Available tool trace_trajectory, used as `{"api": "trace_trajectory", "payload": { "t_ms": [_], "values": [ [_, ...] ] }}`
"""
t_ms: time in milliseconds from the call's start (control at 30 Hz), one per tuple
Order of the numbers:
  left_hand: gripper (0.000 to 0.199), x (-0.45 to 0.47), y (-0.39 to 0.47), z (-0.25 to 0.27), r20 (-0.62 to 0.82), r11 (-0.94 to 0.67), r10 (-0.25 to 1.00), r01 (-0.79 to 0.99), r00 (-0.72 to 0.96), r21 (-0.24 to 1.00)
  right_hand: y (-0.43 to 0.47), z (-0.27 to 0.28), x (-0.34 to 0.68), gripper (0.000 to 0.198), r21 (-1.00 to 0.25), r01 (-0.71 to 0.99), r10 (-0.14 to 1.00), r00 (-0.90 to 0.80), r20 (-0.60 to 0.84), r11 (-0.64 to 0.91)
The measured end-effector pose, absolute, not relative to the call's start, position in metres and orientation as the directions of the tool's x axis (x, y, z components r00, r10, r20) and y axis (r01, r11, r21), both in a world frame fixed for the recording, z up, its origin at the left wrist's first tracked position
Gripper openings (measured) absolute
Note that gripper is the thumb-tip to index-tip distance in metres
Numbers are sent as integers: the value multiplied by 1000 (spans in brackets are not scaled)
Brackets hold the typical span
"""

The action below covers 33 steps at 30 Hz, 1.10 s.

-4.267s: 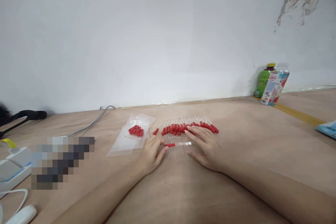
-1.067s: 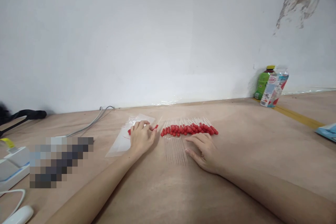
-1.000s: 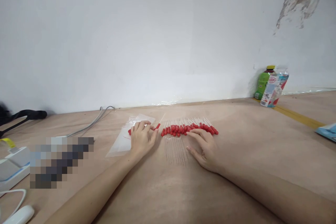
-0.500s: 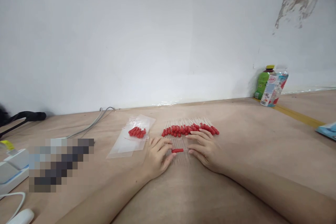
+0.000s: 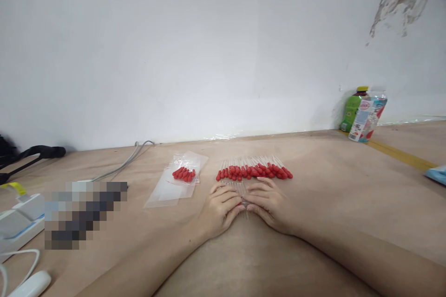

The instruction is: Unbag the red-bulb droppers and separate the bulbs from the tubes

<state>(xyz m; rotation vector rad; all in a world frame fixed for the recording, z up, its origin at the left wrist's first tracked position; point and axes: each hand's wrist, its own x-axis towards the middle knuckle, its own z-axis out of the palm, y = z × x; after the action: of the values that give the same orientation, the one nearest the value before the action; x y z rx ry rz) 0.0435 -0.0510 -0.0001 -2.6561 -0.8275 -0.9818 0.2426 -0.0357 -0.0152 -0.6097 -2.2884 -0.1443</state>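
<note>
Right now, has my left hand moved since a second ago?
Yes, rightward and toward you: your left hand covered part of the clear plastic bags then; now it is off them, beside your right hand.

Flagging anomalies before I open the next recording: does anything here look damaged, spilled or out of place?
Yes: at upper right, the white wall has a rough, discoloured patch where the surface looks peeled. At left, a pixelated block hides part of the table. No spill shows around the left hand or right hand.

Matt, rubbery bulbs [image 5: 248, 171], glossy clear tubes [image 5: 239, 188], filmy plastic bags [image 5: 167, 193], smooth wood-look table [image 5: 223, 264]
</note>
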Motion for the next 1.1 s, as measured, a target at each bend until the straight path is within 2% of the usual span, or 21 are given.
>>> {"api": "trace_trajectory", "payload": {
  "t_ms": [200, 500, 767, 1000, 1100],
  "values": [
    [13, 43, -55, 3, 608, -822, 441, 568, 660, -20, -35, -22, 242, 19, -9, 370, 249, -608, 754, 929],
    [15, 40, -59, 7, 555, -822, 472, 569, 685, -3, -34, -24, 244, 21, 46, 336, 176, -600, 780, 941],
    [17, 37, -61, 8, 530, -812, 497, 584, 687, 4, -30, -29, 251, 35, 108, 313, 119, -625, 772, 944],
    [15, 35, -62, 7, 540, -829, 480, 559, 691, 22, -29, -31, 257, 39, 94, 292, 112, -615, 780, 952],
    [15, 25, -59, 8, 592, -793, 519, 606, 616, 64, -28, -27, 265, 37, 31, 357, 184, -552, 813, 934]
  ]
}}
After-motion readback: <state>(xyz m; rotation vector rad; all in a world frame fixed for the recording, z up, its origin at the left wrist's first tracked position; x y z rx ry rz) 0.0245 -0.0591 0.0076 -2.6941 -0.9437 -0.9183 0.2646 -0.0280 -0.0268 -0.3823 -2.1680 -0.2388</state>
